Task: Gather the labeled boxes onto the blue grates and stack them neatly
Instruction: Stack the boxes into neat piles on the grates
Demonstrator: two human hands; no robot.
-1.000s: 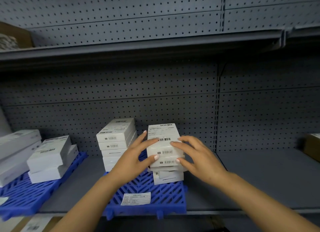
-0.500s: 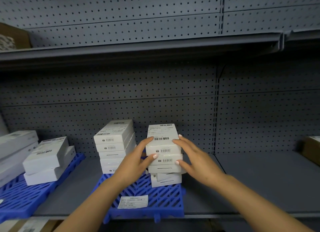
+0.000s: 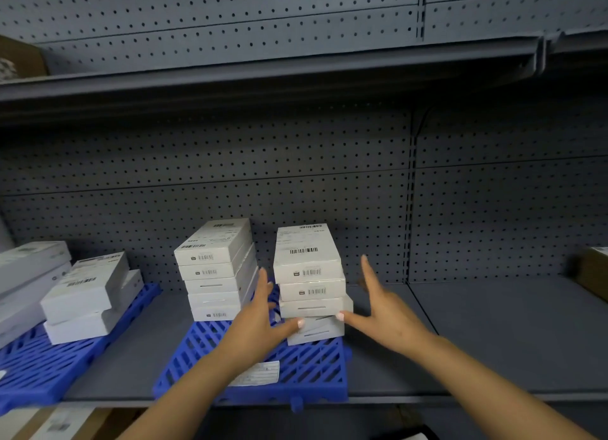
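Note:
Two stacks of white labeled boxes stand on the middle blue grate (image 3: 306, 370). The left stack (image 3: 217, 268) sits at the grate's back left. The right stack (image 3: 309, 275) holds several boxes, and its lowest box (image 3: 316, 332) is skewed under the others. My left hand (image 3: 260, 311) and my right hand (image 3: 381, 308) flank the right stack with fingers spread upward. Both thumb tips touch the front of the lower boxes. Neither hand holds a box.
A second blue grate (image 3: 36, 370) at the left carries more white boxes (image 3: 88, 295). A paper label (image 3: 260, 372) lies on the middle grate's front. A brown box (image 3: 592, 275) sits at the far right of the grey shelf (image 3: 493, 324). An upper shelf (image 3: 263, 74) hangs overhead.
Both hands have slid down from the upper boxes of the right stack and opened outward; the thumbs now rest at the lower boxes. The stack's upper boxes look better lined up.

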